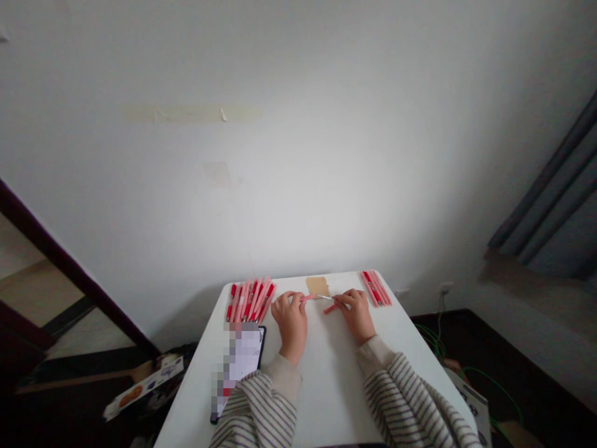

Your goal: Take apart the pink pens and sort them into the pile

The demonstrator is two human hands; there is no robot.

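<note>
- Pink pen barrel (308,298) lies between both hands near the far edge of the tabletop (326,373); its long axis runs left to right, roughly parallel to that edge.
- Left hand (290,317): fingers curled, pinching the barrel's left end, wrist resting on the tabletop.
- White refill (324,297) sticks out of the barrel's right end, pointing at the right hand.
- Right hand (358,314): fingers closed, appears to pinch the refill's tip; the exact contact is too small to tell.
- Loose pink piece (329,308) lies on the tabletop just beside the right hand's fingers, which are nearer to it than the left hand's.
- Tan card (318,286) lies just beyond the barrel at the far edge.
- Pile of pink pens (250,300) sits at the far left corner, smaller row of pens (375,287) at the far right corner.
- Phone (240,364) lies by the left edge, beside the left sleeve.
</note>
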